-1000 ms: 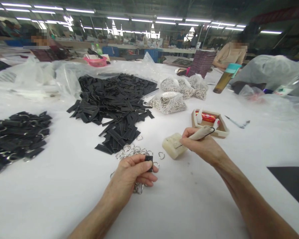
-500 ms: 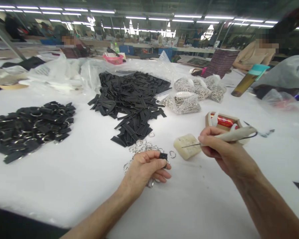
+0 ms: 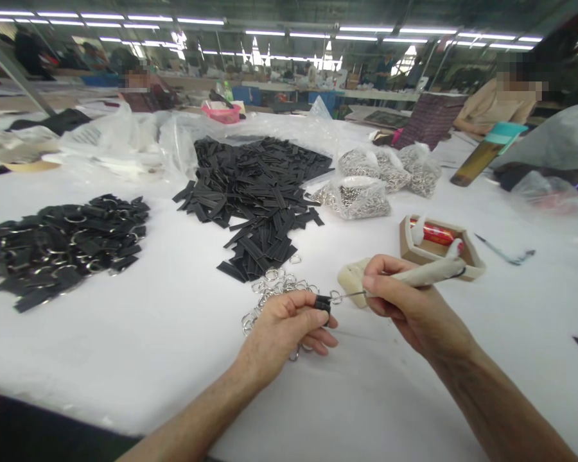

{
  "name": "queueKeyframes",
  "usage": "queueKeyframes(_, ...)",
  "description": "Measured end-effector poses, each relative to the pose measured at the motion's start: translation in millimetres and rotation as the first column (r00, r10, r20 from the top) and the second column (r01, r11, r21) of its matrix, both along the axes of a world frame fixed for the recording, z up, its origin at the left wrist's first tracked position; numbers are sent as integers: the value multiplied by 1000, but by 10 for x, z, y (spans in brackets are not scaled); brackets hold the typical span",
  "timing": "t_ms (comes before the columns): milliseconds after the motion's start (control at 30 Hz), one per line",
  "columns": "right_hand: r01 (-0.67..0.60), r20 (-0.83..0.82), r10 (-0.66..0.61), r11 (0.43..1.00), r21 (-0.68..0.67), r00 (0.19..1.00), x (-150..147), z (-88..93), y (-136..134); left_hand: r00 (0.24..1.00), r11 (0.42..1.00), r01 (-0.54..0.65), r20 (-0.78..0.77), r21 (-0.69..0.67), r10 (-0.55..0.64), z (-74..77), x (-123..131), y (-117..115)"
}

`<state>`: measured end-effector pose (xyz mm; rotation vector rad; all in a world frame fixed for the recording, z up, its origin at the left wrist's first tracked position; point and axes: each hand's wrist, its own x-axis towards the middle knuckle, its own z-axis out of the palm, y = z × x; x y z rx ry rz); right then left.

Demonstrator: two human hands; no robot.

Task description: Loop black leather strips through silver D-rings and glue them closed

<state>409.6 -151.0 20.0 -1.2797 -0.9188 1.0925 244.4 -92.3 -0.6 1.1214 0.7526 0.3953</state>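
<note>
Between the thumb and fingers of my left hand (image 3: pixel 293 324) is a small black strip (image 3: pixel 323 304), folded over; whether a ring sits in it I cannot tell. My right hand (image 3: pixel 404 301) grips an awl-like tool (image 3: pixel 428 273) with a pale wrapped handle, its thin metal tip reaching the folded strip. Loose metal D-rings (image 3: pixel 274 282) lie under and behind my left hand, and a single ring (image 3: pixel 336 297) is near the tip. Partly hidden behind my right hand is a yellowish waxy block (image 3: pixel 350 276).
Loose black strips (image 3: pixel 255 186) are heaped mid-table. Strips fitted with rings (image 3: pixel 67 244) form a pile at left. Clear bags of metal rings (image 3: pixel 356 200) sit behind. An open box (image 3: pixel 406 239) holds a red cylinder (image 3: pixel 436 232). A bottle (image 3: pixel 486 154) and a person (image 3: pixel 491 106) are at right.
My right hand has moved left with the tool, bringing its tip from over the waxy block to the folded strip. My left hand keeps its hold, shifted slightly right.
</note>
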Motion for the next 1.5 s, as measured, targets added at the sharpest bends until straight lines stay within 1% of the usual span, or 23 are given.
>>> queueKeyframes(133,-17,42,17,1000,-5,999,-4,-27,-6,1000,1000,21,9,5,-21,-1,-5,-4)
queueKeyframes(267,-49,49,50,999,-20,998,-3,-68,-5,999,999,31,13,-9,-31,3,-7,-10)
queueKeyframes(467,-93,74,97,995,-45,993,0,-82,2,999,999,42,-7,-18,-42,14,-8,-6)
queueKeyframes(767,-176,86,182,982,-75,980,47,-125,15,989,994,112,-94,-16,-113,-49,-25,-5)
queueKeyframes(867,-155,95,160,986,-61,983,50,-104,10,985,994,109,-131,-25,-111,-42,-15,-1)
queueKeyframes(1000,-82,35,82,997,1,996,93,-27,-12,972,994,109,-205,-22,-111,-48,-32,16)
queueKeyframes(1067,-57,11,57,998,15,998,124,9,-23,970,993,112,-215,-20,-114,-68,-50,26)
queueKeyframes(1167,-40,-1,40,999,13,999,147,33,-31,976,994,108,-186,-21,-110,-105,-71,37)
queueKeyframes(1267,-34,36,34,999,12,999,124,29,-30,989,995,82,-120,-47,-87,-120,-74,40)
queueKeyframes(1400,-44,130,43,999,8,991,84,17,-31,999,995,32,-28,-93,-34,-93,-60,34)
queueKeyframes(1500,-27,149,25,1000,9,989,81,18,-36,1000,995,12,-18,-94,-14,-67,-56,30)
